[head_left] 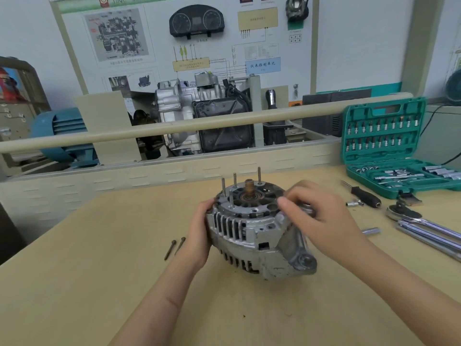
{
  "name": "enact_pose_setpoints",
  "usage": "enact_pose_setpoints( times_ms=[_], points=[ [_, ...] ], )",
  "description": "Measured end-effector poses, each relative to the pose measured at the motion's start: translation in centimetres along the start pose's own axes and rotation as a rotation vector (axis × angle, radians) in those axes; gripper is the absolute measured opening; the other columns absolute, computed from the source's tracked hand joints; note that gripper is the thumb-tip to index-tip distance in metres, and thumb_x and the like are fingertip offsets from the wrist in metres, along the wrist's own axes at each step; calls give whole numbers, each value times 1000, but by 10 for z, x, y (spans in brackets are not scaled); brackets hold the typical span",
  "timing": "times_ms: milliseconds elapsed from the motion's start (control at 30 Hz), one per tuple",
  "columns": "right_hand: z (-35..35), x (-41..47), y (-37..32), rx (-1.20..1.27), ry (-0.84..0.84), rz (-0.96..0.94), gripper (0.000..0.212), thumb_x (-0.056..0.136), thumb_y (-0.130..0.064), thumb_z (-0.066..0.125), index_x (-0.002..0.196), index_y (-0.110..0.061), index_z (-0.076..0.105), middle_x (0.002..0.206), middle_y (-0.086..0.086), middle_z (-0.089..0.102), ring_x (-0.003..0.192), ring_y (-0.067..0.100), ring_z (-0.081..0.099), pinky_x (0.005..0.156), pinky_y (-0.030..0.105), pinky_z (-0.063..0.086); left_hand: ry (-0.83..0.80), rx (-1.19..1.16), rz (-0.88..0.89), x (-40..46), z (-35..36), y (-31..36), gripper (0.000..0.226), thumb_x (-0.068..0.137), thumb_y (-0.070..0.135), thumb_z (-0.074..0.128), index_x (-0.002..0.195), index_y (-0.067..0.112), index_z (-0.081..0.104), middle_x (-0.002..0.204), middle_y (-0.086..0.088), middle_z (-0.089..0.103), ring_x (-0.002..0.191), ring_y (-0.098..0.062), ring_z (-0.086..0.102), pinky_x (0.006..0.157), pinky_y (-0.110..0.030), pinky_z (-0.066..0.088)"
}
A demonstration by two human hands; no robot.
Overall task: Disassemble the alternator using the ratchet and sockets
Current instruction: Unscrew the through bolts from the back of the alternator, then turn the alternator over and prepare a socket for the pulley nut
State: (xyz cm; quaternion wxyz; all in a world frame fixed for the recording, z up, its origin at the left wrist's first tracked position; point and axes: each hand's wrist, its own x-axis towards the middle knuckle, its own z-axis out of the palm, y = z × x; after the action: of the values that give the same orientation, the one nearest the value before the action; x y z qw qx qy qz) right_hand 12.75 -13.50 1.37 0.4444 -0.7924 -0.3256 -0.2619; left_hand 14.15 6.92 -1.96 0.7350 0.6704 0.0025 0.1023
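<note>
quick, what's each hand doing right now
Left hand: grips the left side of the alternator, fingers curled round its housing.
Right hand: fingers curled on the alternator's right top edge; blurred, so any small part pinched cannot be told.

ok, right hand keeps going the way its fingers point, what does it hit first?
The right hand points left across the alternator top. First in line looks like the brown central shaft, then the upright studs. Depth is unclear; the fingers may pass in front of it.

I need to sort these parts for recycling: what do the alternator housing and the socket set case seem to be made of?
Alternator housing: apparently cast aluminium, dull grey, rough and scuffed. Socket set case: looks like moulded plastic, uniform teal with a slight sheen and formed tool slots.
</note>
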Motion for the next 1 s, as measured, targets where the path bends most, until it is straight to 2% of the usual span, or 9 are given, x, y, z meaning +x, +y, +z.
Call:
enact_pose_setpoints(
  times_ms=[100, 200, 367, 500, 667, 733, 800, 867, 1000],
  points=[
    [6, 13, 15, 302, 204, 229, 28, 87, -14, 55, 59, -15, 59, 73, 13, 61, 73, 15, 56, 68, 31, 43, 7, 92, 93, -17, -2, -7, 40, 91, 52, 35, 106, 30, 65, 104, 12, 69, 100, -6, 63, 78, -23, 48],
    [17, 20, 19, 353, 400, 309, 36, 87, -12, 54, 52, -6, 52, 58, 12, 52, 64, 16, 50, 58, 19, 39, -25, 170, 130, -35, 3, -9, 67, 69, 74, 51, 124, 36, 46, 114, 25, 56, 105, 7, 53, 77, -10, 42],
    [23, 20, 12, 299, 484, 272, 46, 91, -20, 53, 59, 13, 50, 51, 19, 42, 45, 6, 34, 42, 13, 27, 73, 164, 169, -45, 10, -7, 79, 44, 68, 62, 116, 40, 45, 111, 22, 56, 101, 6, 53, 77, -14, 44],
    [25, 19, -1, 298, 533, 265, 46, 91, -20, 53, 58, 13, 51, 53, 23, 49, 44, 6, 37, 43, 11, 30, 165, 121, 193, -58, 8, -13, 63, 42, 69, 62, 100, 46, 50, 101, 23, 61, 89, 8, 60, 69, -14, 45],
    [21, 10, -2, 330, 521, 256, 47, 91, -18, 53, 50, 5, 49, 40, -6, 42, 41, 3, 38, 45, 13, 31, 152, 179, 228, -68, 8, -13, 70, 46, 77, 63, 108, 47, 48, 105, 22, 60, 90, 12, 58, 70, -11, 45],
    [22, 8, -5, 326, 516, 236, 48, 91, -18, 53, 51, 7, 48, 42, 8, 44, 42, 5, 36, 45, 15, 29, 148, 223, 251, -68, 6, -10, 63, 52, 73, 58, 107, 47, 46, 106, 22, 58, 91, 16, 56, 69, -7, 45],
    [22, 7, -7, 301, 513, 220, 49, 91, -19, 53, 54, 12, 46, 51, 27, 45, 45, 10, 34, 44, 18, 26, 158, 263, 289, -66, 4, -9, 66, 62, 74, 57, 118, 42, 45, 115, 19, 57, 102, 8, 55, 84, -14, 46],
    [22, 7, -7, 286, 504, 223, 49, 91, -20, 53, 57, 15, 47, 56, 32, 47, 46, 12, 36, 45, 21, 26, 168, 268, 323, -63, 4, -12, 82, 61, 68, 59, 133, 34, 38, 130, 8, 52, 118, -6, 50, 98, -30, 42],
    [21, 20, 0, 256, 514, 257, 48, 91, -21, 52, 63, 18, 51, 63, 34, 55, 53, 28, 51, 46, 20, 32, 190, 249, 349, -58, 9, -7, 74, 56, 66, 57, 124, 47, 35, 136, 10, 45, 124, -8, 45, 104, -35, 37]
  ],
)
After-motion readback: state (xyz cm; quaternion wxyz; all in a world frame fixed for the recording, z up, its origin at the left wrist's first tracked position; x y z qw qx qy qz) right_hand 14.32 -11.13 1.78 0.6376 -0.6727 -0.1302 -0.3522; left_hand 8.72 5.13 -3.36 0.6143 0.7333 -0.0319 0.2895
